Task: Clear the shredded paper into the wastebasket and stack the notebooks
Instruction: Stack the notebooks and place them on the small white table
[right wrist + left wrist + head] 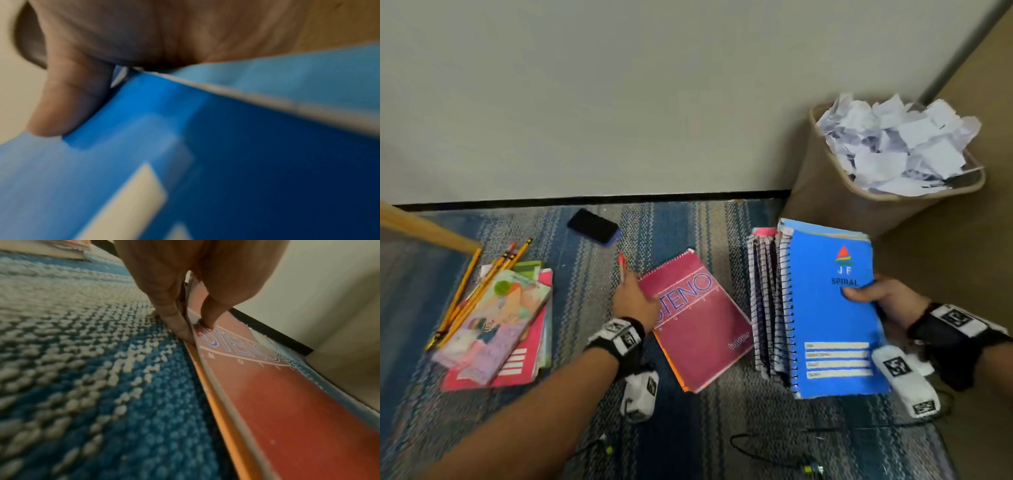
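A pink STENO notebook [698,325] lies tilted on the carpet over an orange one [672,361]. My left hand [650,303] pinches its left edge, thumb on the cover [207,321] and a finger [180,324] underneath. My right hand [859,294] grips the right edge of a blue spiral notebook [832,325], thumb [68,105] pressed on the blue cover [257,162]; its other fingers are hidden behind. Several checkered spiral notebooks [767,301] fan out against the blue one's left side. The tan wastebasket [822,181] at the back right is heaped with shredded paper [893,147].
At the left, a pile of colourful booklets [500,325] lies with several yellow pencils [479,287] across it. A dark phone [593,226] rests near the wall and a pen [621,267] beside my left hand. A wooden leg [424,228] stands far left. Cables [767,452] trail across the near carpet.
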`<state>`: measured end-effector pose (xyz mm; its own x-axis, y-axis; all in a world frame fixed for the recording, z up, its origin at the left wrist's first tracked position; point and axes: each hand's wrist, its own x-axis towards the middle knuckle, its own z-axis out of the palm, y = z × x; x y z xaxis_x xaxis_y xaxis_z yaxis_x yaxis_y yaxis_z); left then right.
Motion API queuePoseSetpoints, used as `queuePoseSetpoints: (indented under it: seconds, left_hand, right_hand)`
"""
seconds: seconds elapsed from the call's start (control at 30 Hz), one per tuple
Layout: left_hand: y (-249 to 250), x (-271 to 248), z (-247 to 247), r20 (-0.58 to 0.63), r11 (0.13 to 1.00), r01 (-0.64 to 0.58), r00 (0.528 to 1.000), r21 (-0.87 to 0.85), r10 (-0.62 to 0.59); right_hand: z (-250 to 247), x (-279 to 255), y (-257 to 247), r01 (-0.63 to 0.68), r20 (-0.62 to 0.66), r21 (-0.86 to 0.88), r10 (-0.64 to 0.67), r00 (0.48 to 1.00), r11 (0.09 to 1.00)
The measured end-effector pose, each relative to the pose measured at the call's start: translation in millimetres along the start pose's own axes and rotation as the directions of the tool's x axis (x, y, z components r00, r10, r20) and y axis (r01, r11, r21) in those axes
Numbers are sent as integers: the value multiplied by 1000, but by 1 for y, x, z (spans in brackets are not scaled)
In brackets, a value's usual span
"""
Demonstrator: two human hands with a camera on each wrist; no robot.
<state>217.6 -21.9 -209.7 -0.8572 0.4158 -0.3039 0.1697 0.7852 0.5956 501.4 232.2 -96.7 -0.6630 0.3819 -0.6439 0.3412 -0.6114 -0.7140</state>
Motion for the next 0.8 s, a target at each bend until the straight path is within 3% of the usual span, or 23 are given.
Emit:
queuePoseSetpoints:
  seconds: [0.1,0.23,0.33,0.43,0.53,0.63,0.67,0.73,0.8]
  left_hand:
    - [2,-8,1,11,997,-63,998,48,63]
    - [-2,-5,-12,25,996,-18,1000,89,16]
    - [-10,-2,-22,9,998,60,998,28,-61]
    - [-29,10,-14,59,947,264,964,-184,-258]
    - [-25,-3,-18,171,840,441,897,-315,-407]
    - [-7,-16,-17,256,775,450,892,-444,-371]
    - [-5,-18,-11,310,707,455,890,-542,-335]
    - [-13,-16,4,334,605,472,881,-641,-334]
    - [-15,-20,8,427,525,520,854,-674,-297]
  right_hand:
    - [45,2,-14,25,185,23,-29,982,999]
    - [88,44,-11,49,310,-157,2,951,986]
    - [124,74,8,1,271,-315,89,958,949]
    - [146,103,49,46,182,-493,51,982,869]
    - [146,111,76,100,70,-702,-72,995,705]
    - [147,103,79,9,-25,-946,-101,995,323]
    - [148,102,82,-32,-67,-952,-106,992,303]
    - [149,107,91,-37,-77,-932,-97,992,360]
    - [144,112,102,-8,-87,-805,-106,991,593]
